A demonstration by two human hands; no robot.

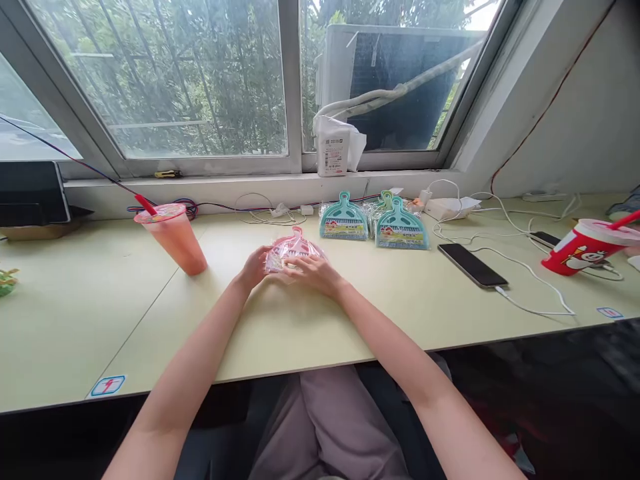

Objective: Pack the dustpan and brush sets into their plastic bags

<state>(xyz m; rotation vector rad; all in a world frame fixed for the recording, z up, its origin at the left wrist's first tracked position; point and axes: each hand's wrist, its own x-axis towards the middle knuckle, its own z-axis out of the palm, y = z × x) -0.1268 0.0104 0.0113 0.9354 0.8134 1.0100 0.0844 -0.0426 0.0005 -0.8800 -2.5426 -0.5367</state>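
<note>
A pink dustpan-and-brush set (297, 244) in clear plastic wrap is at the middle of the desk, its handle end pointing towards the window. My left hand (253, 268) grips its left edge, fingers curled around the side. Across the front and right of the wrapped set, my right hand (316, 272) presses with bent fingers, covering part of it. Just to the right and farther back are similar wrapped sets: a teal dustpan set (343, 220), another teal dustpan set (401, 227), and a greenish handle (387, 199) partly hidden behind them.
A tilted-looking cup of orange-pink drink (175, 241) stands on the left. To the right are a phone (473, 265) on a white cable (537, 267) and a red cup (575, 250). A tissue pack (334, 148) sits on the sill; a tablet (33, 193) stands far left.
</note>
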